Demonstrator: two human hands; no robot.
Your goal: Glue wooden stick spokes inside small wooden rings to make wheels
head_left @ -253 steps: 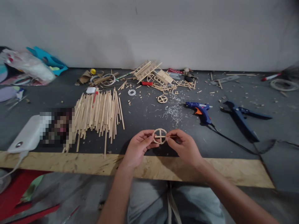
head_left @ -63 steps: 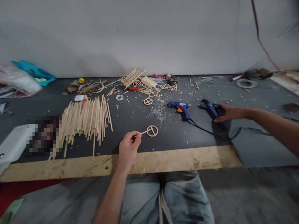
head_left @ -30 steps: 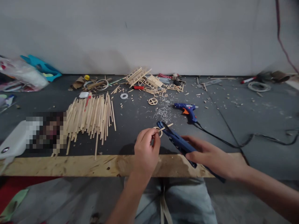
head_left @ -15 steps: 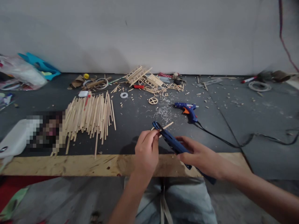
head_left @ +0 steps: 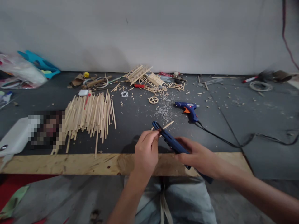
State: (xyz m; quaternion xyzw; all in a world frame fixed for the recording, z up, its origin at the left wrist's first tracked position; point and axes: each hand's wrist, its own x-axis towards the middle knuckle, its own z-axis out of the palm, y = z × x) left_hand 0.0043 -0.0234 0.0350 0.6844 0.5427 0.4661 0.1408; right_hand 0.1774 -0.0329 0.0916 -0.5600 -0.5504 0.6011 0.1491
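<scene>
No text can be read. The round dark mark (head_left: 4,147) on the white device (head_left: 17,135), left of the left hand (head_left: 146,149), and the pale label (head_left: 189,105) on the glue gun (head_left: 192,115), beyond the right hand (head_left: 198,155), are too small.

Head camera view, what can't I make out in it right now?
- Wooden stick, lower end: head view, hidden by the blue tool and the left hand.
- Blue tool's handles: head view, partly covered by the right hand.
- Patch beside the white device: head view, pixelated.
- Plastic bag: head view, cut off by left edge.
- Glue gun's label: head view, too small.
</scene>
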